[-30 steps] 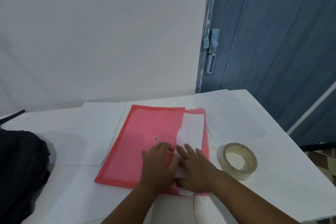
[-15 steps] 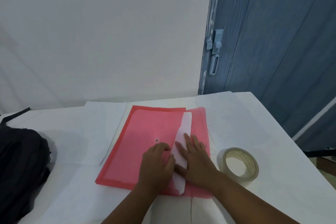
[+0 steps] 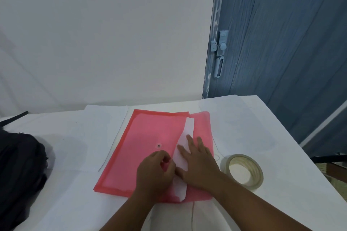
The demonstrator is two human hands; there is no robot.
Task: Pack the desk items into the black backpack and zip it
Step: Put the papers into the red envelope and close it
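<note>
A red see-through folder (image 3: 148, 135) with a button clasp lies flat in the middle of the white desk (image 3: 281, 202). A white paper (image 3: 189, 127) pokes out of its right opening as a narrow strip, over the open flap. My left hand (image 3: 154, 172) pinches the edge of the folder's front sheet. My right hand (image 3: 199, 163) lies flat on the paper and flap, fingers spread. A roll of clear tape (image 3: 258, 180) sits just right of my right wrist. The black backpack (image 3: 20, 165) rests at the desk's left edge, partly out of frame.
A loose white sheet (image 3: 105, 127) lies left of the folder, partly under it. A white wall stands behind the desk and a blue door (image 3: 281, 43) at the back right. The desk's right edge drops off near the tape.
The white paper has slid left, deeper into the folder, so its visible strip is narrower. Both hands stayed on the folder's near right part.
</note>
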